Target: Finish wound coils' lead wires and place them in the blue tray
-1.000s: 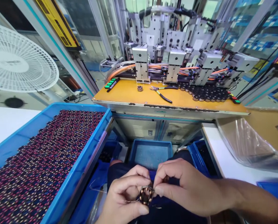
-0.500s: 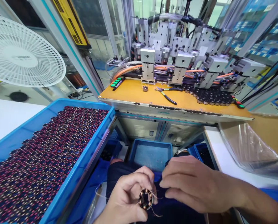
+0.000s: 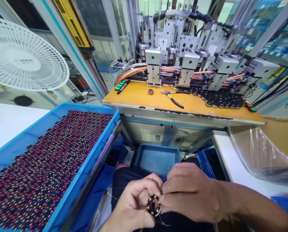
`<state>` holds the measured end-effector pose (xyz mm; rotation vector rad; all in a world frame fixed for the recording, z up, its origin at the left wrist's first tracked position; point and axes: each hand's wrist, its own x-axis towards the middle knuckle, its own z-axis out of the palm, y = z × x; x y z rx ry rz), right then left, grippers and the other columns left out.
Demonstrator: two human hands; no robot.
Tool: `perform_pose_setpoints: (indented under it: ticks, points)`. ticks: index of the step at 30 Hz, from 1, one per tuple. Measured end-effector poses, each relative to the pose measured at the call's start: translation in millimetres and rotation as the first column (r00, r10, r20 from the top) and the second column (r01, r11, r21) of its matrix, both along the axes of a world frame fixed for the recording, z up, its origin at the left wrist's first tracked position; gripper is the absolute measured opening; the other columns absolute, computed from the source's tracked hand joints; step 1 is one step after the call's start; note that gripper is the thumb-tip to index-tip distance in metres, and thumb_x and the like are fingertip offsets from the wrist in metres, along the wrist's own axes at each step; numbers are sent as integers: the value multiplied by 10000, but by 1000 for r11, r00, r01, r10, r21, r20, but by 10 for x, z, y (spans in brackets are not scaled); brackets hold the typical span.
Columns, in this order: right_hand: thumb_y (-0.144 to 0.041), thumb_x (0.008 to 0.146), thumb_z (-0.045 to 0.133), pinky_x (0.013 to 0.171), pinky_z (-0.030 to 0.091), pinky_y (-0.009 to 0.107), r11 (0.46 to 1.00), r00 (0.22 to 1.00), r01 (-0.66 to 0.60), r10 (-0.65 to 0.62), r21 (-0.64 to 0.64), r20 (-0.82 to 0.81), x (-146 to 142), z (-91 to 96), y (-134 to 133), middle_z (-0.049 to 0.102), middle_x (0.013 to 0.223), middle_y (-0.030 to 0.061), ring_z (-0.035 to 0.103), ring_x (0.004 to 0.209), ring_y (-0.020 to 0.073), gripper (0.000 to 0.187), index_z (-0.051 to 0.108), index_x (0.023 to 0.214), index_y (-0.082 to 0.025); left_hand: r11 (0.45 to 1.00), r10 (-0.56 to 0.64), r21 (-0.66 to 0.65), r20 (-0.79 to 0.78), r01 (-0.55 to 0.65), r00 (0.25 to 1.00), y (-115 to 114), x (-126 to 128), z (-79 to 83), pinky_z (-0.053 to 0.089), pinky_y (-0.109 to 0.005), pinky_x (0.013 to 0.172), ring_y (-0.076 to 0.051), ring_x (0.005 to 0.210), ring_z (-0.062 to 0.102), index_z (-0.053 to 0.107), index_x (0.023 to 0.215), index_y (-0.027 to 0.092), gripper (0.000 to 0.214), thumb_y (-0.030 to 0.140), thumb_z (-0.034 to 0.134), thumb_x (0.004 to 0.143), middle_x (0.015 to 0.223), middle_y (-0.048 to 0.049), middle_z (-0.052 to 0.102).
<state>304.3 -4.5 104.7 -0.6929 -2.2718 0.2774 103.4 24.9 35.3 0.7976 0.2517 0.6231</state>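
Note:
My left hand (image 3: 136,201) is closed around a small wound motor stator (image 3: 153,205), a dark ring with copper coils, gripped between thumb and fingers. Its open face is turned up toward me. Thin loose wires (image 3: 163,221) hang from its lower edge, and another sticks out on the left. My right hand (image 3: 191,191) is closed, with its fingertips pressed together at the ring's right edge; whatever they pinch is hidden behind the fingers. Both hands are over my lap.
A blue tray (image 3: 114,120) of wound stators (image 3: 61,154) stands at left, near a white fan (image 3: 25,58). Ahead, the machine's orange top (image 3: 134,96) carries pliers (image 3: 174,98), a single stator (image 3: 150,91), a marker (image 3: 123,87) and several grouped stators (image 3: 221,98). A blue bin (image 3: 157,158) sits below.
My right hand has moved left onto the stator's right edge, where a gap was before. Its fingers now cover the wires that stuck out there. The left hand keeps its hold, shifted slightly right.

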Motion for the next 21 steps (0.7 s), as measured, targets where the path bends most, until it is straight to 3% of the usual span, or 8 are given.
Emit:
perform_pose_setpoints:
  ticks: [5, 9, 13, 17, 21]
  points:
    - [-176, 1016, 498, 648, 487, 242, 993, 975, 119, -114, 13, -189, -77, -136, -74, 681, 788, 52, 615, 708, 112, 173, 637, 931, -119, 980, 133, 155, -46, -124, 990, 23, 23, 90, 439, -197, 623, -95, 696, 512, 789, 905, 235, 275, 282, 893, 655, 897, -29, 554]
    - [-194, 1016, 496, 706, 509, 194, 962, 930, 258, -272, -87, -247, -146, -217, -157, 654, 777, 33, 617, 721, 91, 164, 610, 913, -136, 920, 276, 322, -124, -224, 953, 27, 20, 102, 490, -204, 681, -126, 798, 604, 790, 982, 328, 326, 188, 861, 696, 978, -31, 618]
    - [-201, 1024, 461, 722, 520, 204, 954, 916, 295, -300, -60, -268, -160, -263, -194, 642, 781, 33, 621, 732, 97, 179, 585, 906, -146, 935, 279, 277, -185, -222, 942, 4, 8, 83, 521, -226, 750, -157, 825, 648, 757, 1117, 293, 533, 351, 924, 614, 943, -38, 683]
    - [-180, 1008, 479, 683, 513, 219, 944, 912, 326, -328, -47, -246, -155, -283, -201, 638, 763, 27, 617, 703, 104, 152, 591, 910, -154, 961, 247, 192, -288, -197, 925, -57, 0, 127, 498, -196, 640, -103, 628, 610, 772, 937, 211, 283, 379, 852, 724, 715, -12, 687]
    - [-158, 983, 502, 670, 526, 220, 914, 884, 405, -398, -24, -246, -186, -271, -209, 641, 728, 19, 623, 667, 106, 153, 601, 867, -162, 942, 318, 192, -255, -275, 913, -75, 11, 137, 540, -244, 648, -127, 630, 653, 746, 961, 211, 163, 284, 777, 818, 737, -20, 704]
